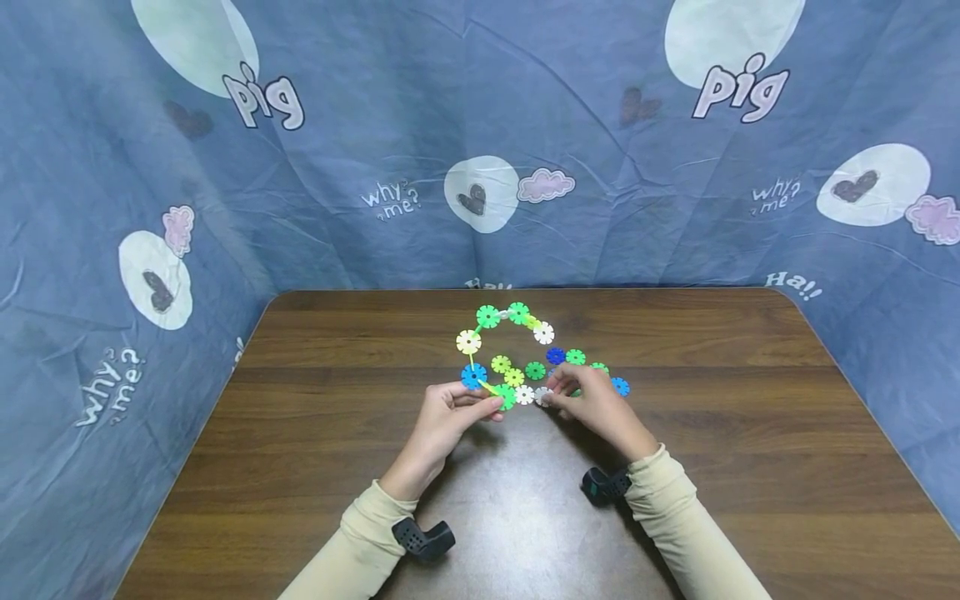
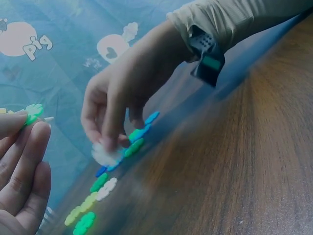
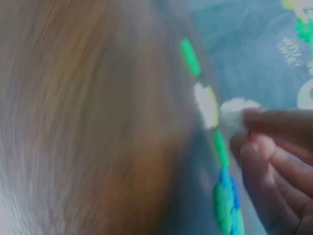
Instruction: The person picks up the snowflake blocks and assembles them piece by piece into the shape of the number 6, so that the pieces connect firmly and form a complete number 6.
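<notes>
My left hand (image 1: 442, 418) pinches the green snowflake disc (image 1: 507, 397) at the near end of a curved chain of linked discs. The chain runs through a blue disc (image 1: 474, 376) and a pale yellow one (image 1: 468, 342), arches over green discs and ends in a white disc (image 1: 543, 333). Between thumb and fingers, my right hand (image 1: 596, 408) holds a loose white snowflake disc (image 2: 104, 154), a short way right of the chain's green end. In the right wrist view this white disc (image 3: 234, 110) is blurred. The two held pieces are apart.
Loose discs lie on the wooden table (image 1: 337, 467) between and beyond the hands: yellow (image 1: 500, 364), green (image 1: 535, 371), white (image 1: 524, 395), dark blue (image 1: 555, 356), and several more partly behind the right hand. A blue printed cloth (image 1: 480, 108) hangs behind the table's far edge.
</notes>
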### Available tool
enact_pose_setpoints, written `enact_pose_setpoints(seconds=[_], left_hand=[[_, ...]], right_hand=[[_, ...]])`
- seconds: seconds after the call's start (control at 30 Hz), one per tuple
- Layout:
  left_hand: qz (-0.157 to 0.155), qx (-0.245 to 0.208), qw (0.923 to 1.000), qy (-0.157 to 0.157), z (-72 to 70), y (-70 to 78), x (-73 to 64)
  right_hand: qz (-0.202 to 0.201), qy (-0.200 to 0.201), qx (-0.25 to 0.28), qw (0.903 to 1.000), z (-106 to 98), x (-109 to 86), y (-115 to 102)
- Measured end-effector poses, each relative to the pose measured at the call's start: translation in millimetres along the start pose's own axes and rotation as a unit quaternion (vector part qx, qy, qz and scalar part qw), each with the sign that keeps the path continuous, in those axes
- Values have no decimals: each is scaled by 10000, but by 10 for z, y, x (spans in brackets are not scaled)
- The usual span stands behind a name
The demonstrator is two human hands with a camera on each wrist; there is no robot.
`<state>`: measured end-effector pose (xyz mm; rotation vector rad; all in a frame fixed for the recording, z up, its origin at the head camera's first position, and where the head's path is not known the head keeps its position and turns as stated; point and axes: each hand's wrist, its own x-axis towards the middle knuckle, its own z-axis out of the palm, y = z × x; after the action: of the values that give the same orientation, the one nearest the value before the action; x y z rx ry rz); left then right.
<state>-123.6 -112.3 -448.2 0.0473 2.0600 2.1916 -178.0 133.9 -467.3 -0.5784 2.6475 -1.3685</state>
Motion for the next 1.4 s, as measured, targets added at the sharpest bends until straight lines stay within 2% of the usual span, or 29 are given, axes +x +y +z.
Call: enact_pose_setpoints(seconds=[0.07, 0.2, 0.43, 0.57, 0.73, 0.93, 1.07, 1.27, 1.4], left_hand=[[18, -4, 10000, -26, 1, 1, 4], [14, -11, 10000, -20, 7, 2, 18], [-29, -4, 10000, -59, 16, -4, 22], [-65, 19, 9999, -98, 17, 2, 10], [-49, 25, 9998, -196, 15, 7, 5], [-51, -56, 9995, -301, 15, 4, 6], [-58, -40, 9994, -334, 16, 4, 0], [-95, -9, 9994, -342, 8, 2, -2], [-162, 14, 9994, -313, 6, 5, -4]], right_hand=[[36, 28, 571, 9984, -29, -39, -36], [-92, 248, 1251, 9918, -76, -112, -126], [-318, 256, 1919, 9806, -63, -195, -287], [-493, 354, 1780, 9822, -28, -213, -324], [-940, 533, 1379, 9845, 7, -222, -334], [-1480, 643, 1047, 9813, 29, -232, -350], [-1902, 811, 796, 9752, 44, -234, -357], [-2546, 1115, 508, 9592, 103, -227, -351], [-2709, 1211, 380, 9542, 139, -229, -362]])
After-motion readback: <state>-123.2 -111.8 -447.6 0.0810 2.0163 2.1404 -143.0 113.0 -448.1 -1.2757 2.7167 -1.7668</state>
